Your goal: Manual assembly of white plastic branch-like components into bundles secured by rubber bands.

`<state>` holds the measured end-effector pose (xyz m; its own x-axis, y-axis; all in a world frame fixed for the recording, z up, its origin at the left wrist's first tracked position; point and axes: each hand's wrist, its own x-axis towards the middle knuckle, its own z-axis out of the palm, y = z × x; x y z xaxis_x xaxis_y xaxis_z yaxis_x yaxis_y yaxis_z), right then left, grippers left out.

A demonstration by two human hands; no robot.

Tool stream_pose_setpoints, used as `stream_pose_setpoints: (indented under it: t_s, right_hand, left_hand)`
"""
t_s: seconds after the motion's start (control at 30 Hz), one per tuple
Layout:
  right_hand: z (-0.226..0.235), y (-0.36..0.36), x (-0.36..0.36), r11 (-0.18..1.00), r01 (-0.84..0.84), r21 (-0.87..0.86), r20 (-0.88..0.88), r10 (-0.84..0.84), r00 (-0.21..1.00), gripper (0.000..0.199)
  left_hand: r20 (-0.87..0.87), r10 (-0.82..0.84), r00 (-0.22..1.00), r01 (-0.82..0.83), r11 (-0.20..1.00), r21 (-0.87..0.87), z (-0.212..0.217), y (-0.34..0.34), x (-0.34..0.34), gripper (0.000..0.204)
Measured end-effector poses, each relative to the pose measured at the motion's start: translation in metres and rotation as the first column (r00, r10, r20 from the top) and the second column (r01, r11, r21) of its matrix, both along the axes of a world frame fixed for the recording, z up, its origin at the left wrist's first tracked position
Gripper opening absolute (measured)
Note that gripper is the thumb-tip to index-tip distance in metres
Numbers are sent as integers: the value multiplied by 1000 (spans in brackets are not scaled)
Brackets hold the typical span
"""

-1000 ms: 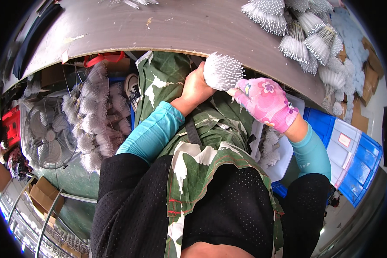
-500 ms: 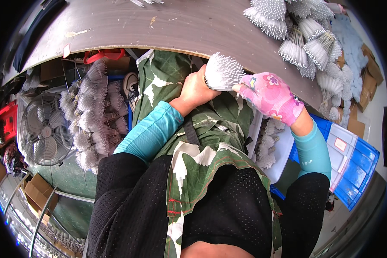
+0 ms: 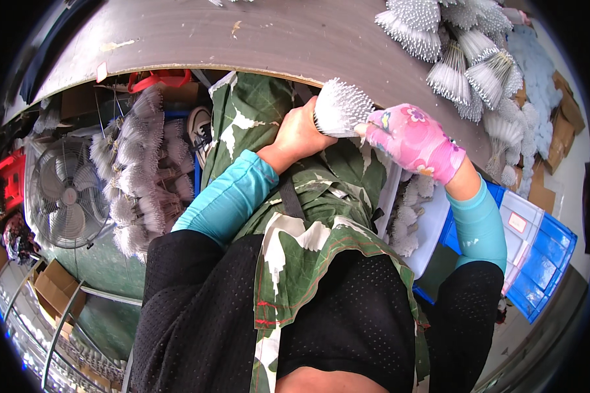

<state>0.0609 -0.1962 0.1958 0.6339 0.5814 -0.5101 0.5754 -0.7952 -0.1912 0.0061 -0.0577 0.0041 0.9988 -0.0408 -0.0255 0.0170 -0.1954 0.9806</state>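
Observation:
My bare left hand [image 3: 299, 133] is wrapped round a bundle of thin white stems [image 3: 343, 108] with small bead-like tips, held just below the table edge. The tips fan out toward the upper right, and the lower part of the bundle is hidden in my fist. At its right edge, my right hand [image 3: 410, 141], in a pink flowered glove with bare fingertips, has thumb and fingers pinched together. Whatever lies between those fingertips is too small to make out. A green camouflage apron [image 3: 328, 190] covers my lap under both hands.
The brown table [image 3: 196, 39] curves across the front, with several similar white bundles [image 3: 449, 78] piled at its right. More bundles [image 3: 137, 170] hang at the left beside a standing fan [image 3: 69, 194]. Blue and white crates [image 3: 537, 255] stand at my right, near cardboard [image 3: 560, 141].
Both hands stay almost in place at the bundle, the right one tilting very slightly. The whole view has shifted a few pixels.

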Motion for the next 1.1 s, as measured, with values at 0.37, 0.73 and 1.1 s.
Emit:
stream_pose_setpoints:
  t_s: [0.37, 0.73, 1.1]
  right_hand:
    - [0, -8, 15, 674, 692, 258, -665, -396, 633, 28]
    - [-8, -8, 5, 728, 216, 651, -170, -138, 976, 23]
    - [-6, -5, 8, 595, 358, 720, -247, -263, 933, 20]
  left_hand:
    - [-61, -143, 988, 137, 985, -101, 13, 12, -3, 82]
    - [-50, -30, 998, 33, 998, 61, 46, 14, -6, 81]
    - [-206, -113, 972, 62, 968, -242, 62, 15, 2, 75]
